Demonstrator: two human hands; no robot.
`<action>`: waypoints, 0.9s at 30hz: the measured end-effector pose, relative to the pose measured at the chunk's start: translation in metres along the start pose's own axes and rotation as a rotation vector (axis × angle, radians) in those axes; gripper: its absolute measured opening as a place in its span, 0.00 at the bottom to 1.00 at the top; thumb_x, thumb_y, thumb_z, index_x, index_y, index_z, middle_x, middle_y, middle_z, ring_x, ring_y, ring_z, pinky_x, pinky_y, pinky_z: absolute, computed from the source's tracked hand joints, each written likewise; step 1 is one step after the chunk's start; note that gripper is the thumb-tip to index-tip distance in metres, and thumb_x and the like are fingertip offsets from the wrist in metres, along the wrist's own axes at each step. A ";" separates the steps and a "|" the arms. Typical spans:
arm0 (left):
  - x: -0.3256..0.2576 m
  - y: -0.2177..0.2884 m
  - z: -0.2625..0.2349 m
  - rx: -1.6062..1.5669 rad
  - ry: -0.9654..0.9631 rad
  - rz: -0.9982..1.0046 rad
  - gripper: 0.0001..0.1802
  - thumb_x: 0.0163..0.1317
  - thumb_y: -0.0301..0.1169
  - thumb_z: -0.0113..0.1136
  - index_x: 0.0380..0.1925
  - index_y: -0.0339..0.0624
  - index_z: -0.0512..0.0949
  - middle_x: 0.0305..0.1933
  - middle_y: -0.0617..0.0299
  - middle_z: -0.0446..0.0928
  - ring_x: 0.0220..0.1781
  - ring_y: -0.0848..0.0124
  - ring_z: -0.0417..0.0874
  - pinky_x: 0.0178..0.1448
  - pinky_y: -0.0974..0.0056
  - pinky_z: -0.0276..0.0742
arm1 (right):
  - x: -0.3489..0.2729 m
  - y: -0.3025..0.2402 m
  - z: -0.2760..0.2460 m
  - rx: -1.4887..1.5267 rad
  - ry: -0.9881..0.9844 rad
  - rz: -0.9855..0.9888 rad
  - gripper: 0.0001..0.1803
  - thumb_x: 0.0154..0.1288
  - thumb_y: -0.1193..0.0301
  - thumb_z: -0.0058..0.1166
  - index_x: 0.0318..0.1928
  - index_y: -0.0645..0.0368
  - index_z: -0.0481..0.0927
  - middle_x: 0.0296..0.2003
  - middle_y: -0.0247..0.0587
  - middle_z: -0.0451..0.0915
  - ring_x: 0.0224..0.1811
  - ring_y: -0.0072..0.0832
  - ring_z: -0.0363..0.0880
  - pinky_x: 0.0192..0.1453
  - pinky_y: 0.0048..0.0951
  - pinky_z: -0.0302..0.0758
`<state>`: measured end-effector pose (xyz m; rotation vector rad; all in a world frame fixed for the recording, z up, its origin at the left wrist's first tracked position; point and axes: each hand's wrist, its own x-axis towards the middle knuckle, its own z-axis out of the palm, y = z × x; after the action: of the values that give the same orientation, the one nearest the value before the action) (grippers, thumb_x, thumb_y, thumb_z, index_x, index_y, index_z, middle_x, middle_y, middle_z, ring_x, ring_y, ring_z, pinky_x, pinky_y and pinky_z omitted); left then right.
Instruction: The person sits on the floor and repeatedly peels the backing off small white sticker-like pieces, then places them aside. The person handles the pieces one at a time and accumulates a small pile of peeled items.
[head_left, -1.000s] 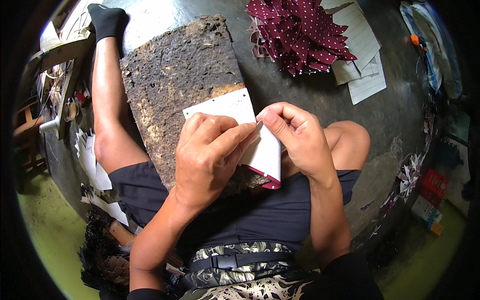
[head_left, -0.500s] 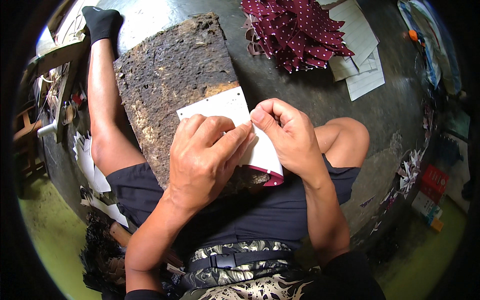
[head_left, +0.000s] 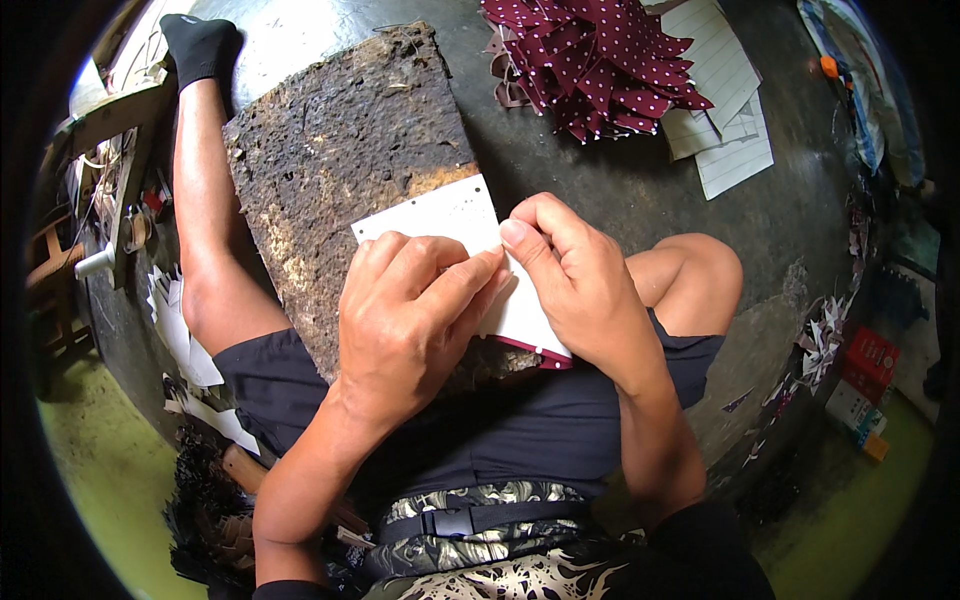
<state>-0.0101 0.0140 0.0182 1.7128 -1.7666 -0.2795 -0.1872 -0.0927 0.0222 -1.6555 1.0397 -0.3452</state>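
A flat white piece [head_left: 428, 212] lies on a rough, dark board [head_left: 345, 135] across my lap. Small dark dots mark its far edge, and a maroon strip with white dots shows along its near edge. My left hand [head_left: 405, 310] rests on this piece, fingers bent and pressed together, thumb and index finger gripping near its right edge. Close beside those fingertips, my right hand [head_left: 575, 285] pinches the same right edge between thumb and curled index finger. The underside of the piece and the pinched spot itself are hidden by my fingers.
Beyond the board's right side sits a heap of maroon polka-dot pieces [head_left: 595, 70], with pale lined sheets [head_left: 735, 155] next to it. White scraps [head_left: 182, 330] lie by my left leg. A wooden frame [head_left: 115, 125] stands at far left, a red box [head_left: 870, 365] at right.
The near maroon edge of the white piece has flattened, so less maroon shows. My right hand has shifted slightly, its index finger more raised; my left hand stays almost in place.
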 end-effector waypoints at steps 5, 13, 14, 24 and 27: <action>0.000 -0.001 0.001 0.011 0.005 0.012 0.15 0.64 0.30 0.85 0.51 0.49 0.94 0.42 0.66 0.84 0.41 0.63 0.82 0.47 0.54 0.76 | -0.003 0.011 0.007 0.119 0.026 0.036 0.15 0.95 0.62 0.57 0.51 0.64 0.82 0.34 0.40 0.82 0.37 0.24 0.79 0.44 0.34 0.79; 0.001 -0.001 -0.002 -0.007 -0.019 0.005 0.17 0.62 0.29 0.86 0.51 0.48 0.95 0.42 0.67 0.85 0.40 0.63 0.82 0.46 0.54 0.76 | 0.005 0.021 0.005 0.148 0.003 -0.010 0.17 0.93 0.61 0.60 0.50 0.64 0.81 0.32 0.51 0.83 0.33 0.35 0.83 0.42 0.41 0.81; 0.001 -0.001 -0.002 -0.007 -0.018 0.007 0.17 0.62 0.29 0.86 0.51 0.48 0.95 0.42 0.67 0.85 0.40 0.63 0.82 0.46 0.54 0.76 | 0.006 0.022 0.004 0.143 0.003 -0.011 0.17 0.92 0.61 0.61 0.50 0.64 0.82 0.32 0.51 0.83 0.33 0.35 0.83 0.42 0.41 0.81; 0.000 -0.004 -0.002 -0.007 -0.028 0.033 0.18 0.60 0.28 0.87 0.50 0.49 0.95 0.42 0.67 0.84 0.41 0.64 0.82 0.47 0.55 0.77 | 0.018 0.034 -0.005 0.099 -0.026 0.005 0.15 0.92 0.62 0.63 0.49 0.63 0.83 0.35 0.31 0.78 0.40 0.17 0.72 0.45 0.27 0.76; 0.001 -0.003 -0.003 -0.005 -0.032 0.039 0.18 0.60 0.28 0.87 0.50 0.48 0.94 0.42 0.67 0.84 0.40 0.64 0.82 0.47 0.55 0.77 | 0.021 0.040 -0.006 0.076 -0.025 -0.002 0.15 0.91 0.62 0.64 0.49 0.63 0.83 0.34 0.32 0.78 0.40 0.18 0.72 0.44 0.28 0.76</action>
<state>-0.0054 0.0140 0.0189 1.6771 -1.8190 -0.2948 -0.1976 -0.1139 -0.0170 -1.5888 0.9949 -0.3604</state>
